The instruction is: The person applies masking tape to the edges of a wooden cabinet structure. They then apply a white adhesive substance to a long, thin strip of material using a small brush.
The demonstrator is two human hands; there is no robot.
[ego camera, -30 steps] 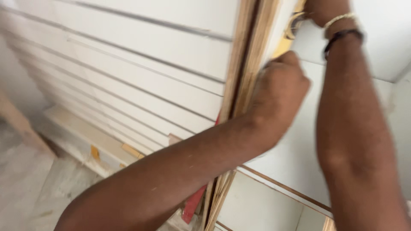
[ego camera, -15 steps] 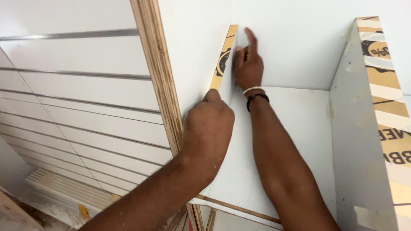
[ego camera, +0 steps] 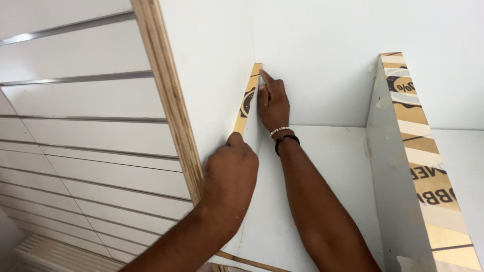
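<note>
A narrow white board piece with a gold-and-black printed edge strip (ego camera: 246,100) stands upright in the inner corner of a white cabinet (ego camera: 312,60). My left hand (ego camera: 229,174) grips its lower end, fingers curled around it. My right hand (ego camera: 273,103), with a beaded bracelet and a black band at the wrist, presses flat fingers against its upper part, fingertips near the top end. The cabinet's left side panel (ego camera: 212,75) shows a raw plywood front edge (ego camera: 169,100).
A white slatted wall panel with metal grooves (ego camera: 75,126) fills the left. At the right stands a white vertical divider (ego camera: 390,166) whose front edge bears gold-and-black printed tape (ego camera: 428,176). The cabinet's white shelf floor (ego camera: 338,161) lies under my right forearm.
The view has swung right and steadied, from the slatted wall to the cabinet's inside. Both hands stay on the strip piece in the corner; my right hand has shifted slightly lower.
</note>
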